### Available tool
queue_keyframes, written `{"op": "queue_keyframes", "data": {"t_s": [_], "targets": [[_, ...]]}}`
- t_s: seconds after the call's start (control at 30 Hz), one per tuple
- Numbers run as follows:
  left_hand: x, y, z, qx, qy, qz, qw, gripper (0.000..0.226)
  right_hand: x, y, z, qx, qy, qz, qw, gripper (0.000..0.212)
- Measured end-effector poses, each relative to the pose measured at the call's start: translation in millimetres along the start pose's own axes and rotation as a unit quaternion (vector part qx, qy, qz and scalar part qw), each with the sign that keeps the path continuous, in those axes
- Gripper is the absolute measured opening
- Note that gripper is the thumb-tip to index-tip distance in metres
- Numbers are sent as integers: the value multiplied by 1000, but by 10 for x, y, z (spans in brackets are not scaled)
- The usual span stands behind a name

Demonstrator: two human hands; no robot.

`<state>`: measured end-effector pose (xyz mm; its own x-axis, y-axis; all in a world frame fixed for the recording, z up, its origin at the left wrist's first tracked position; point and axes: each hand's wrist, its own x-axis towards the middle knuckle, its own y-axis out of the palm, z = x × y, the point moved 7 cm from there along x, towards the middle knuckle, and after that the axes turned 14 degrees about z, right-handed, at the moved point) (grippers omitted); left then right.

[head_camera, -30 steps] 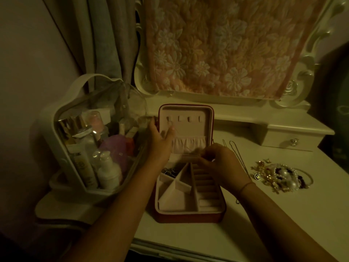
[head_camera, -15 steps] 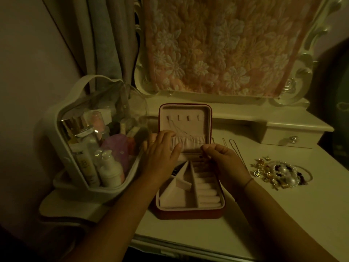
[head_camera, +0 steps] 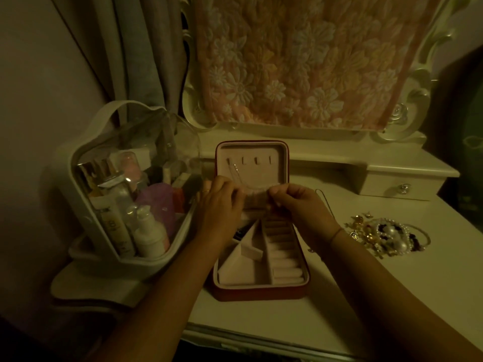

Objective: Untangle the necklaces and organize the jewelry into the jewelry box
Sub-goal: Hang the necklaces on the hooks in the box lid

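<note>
A red jewelry box [head_camera: 257, 292] stands open on the dressing table, its pink lid [head_camera: 251, 163] upright with several small hooks. A thin chain necklace [head_camera: 236, 171] hangs from one hook toward the gathered elastic pocket [head_camera: 257, 198] at the lid's lower part. My left hand [head_camera: 222, 205] and my right hand [head_camera: 300, 202] both pinch the pocket's top edge, one at each end. The box base has empty dividers and ring rolls [head_camera: 281, 246]. A pile of tangled jewelry [head_camera: 386, 235] with pearls and gold pieces lies on the table to the right.
A clear cosmetics case [head_camera: 125, 194] full of bottles stands just left of the box. A thin dark chain [head_camera: 324, 202] lies behind my right hand. A small drawer [head_camera: 400, 188] and a mirror frame draped with floral cloth [head_camera: 300, 61] sit behind.
My left hand left the lid's left edge and came to the pocket. My right hand rose from the ring rolls to the pocket's right end. A chain now hangs from a hook.
</note>
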<state>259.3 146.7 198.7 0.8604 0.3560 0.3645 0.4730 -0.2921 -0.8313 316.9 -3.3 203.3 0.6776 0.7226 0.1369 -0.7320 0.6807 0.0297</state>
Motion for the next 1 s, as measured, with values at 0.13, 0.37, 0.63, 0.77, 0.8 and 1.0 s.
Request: {"op": "queue_keyframes", "data": {"t_s": [0.13,0.37,0.63,0.77,0.8,1.0], "targets": [[-8,-9,85,-123,0,-22,992,39,288,97,379,-13,-66,30,997,17],[-2,-15,131,-183,6,-29,983,41,664,364,409,-55,-55,88,993,18],[14,20,155,-204,1,-26,979,46,688,284,136,-35,-11,65,997,22],[9,17,161,-202,-1,-29,979,46,687,281,139,-20,-9,63,998,22],[9,16,161,-200,0,-31,979,48,680,280,137,-12,-10,64,998,21],[7,12,122,-184,28,-34,982,59,574,116,231,66,-25,67,995,21]]}}
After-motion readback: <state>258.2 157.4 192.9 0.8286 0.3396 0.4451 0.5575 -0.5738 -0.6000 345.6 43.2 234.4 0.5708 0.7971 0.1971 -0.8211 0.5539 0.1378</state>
